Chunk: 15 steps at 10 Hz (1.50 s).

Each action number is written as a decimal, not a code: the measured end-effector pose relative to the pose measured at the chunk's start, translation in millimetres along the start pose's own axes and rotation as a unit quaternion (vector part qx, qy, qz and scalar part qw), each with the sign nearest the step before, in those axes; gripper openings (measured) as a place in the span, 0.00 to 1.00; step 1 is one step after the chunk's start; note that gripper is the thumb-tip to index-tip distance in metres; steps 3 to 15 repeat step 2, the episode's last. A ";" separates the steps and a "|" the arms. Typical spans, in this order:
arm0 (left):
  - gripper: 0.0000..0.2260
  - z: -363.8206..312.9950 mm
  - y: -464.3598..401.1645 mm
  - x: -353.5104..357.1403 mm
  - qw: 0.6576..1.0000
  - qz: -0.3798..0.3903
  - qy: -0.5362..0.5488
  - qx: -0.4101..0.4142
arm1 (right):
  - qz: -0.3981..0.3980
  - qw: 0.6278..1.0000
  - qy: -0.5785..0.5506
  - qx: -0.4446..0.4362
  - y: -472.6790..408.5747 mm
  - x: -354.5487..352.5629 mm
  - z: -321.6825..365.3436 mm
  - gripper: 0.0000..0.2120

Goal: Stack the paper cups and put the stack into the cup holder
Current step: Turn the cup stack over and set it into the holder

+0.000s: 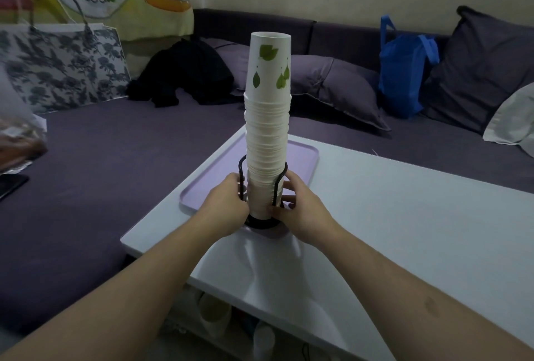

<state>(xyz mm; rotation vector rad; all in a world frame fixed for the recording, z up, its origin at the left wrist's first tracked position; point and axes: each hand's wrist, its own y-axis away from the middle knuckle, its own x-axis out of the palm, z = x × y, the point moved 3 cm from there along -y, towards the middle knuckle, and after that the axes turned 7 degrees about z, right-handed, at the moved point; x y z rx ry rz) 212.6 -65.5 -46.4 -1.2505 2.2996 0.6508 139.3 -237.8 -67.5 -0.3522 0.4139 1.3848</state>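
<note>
A tall stack of white paper cups (267, 129), upside down with green leaves printed on the top one, stands upright inside a black wire cup holder (261, 223). The holder rests on a lilac tray (300, 164) on the white table (404, 230). My left hand (226, 206) wraps the left side of the stack's base and the holder's wire. On the right side my right hand (299, 206) does the same, fingers pressed against the lowest cups. Both hands hide much of the holder's base ring.
A purple sofa (86, 172) surrounds the table, with cushions (332, 86), a blue bag (404, 71), black clothing (185, 71) and a floral paper bag (63, 68). Cups stand on the shelf under the table (213, 317).
</note>
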 end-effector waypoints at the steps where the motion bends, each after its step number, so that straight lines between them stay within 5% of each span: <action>1: 0.26 2.3 0.9 0.6 0.999 -0.026 0.037 -0.010 | -0.010 1.000 -0.009 0.020 5.0 -1.1 -5.3 0.44; 15: 0.30 -1.9 11.6 -2.1 0.997 -0.054 0.045 -0.008 | -0.024 0.999 -0.004 0.030 15.2 -6.1 -1.5 0.42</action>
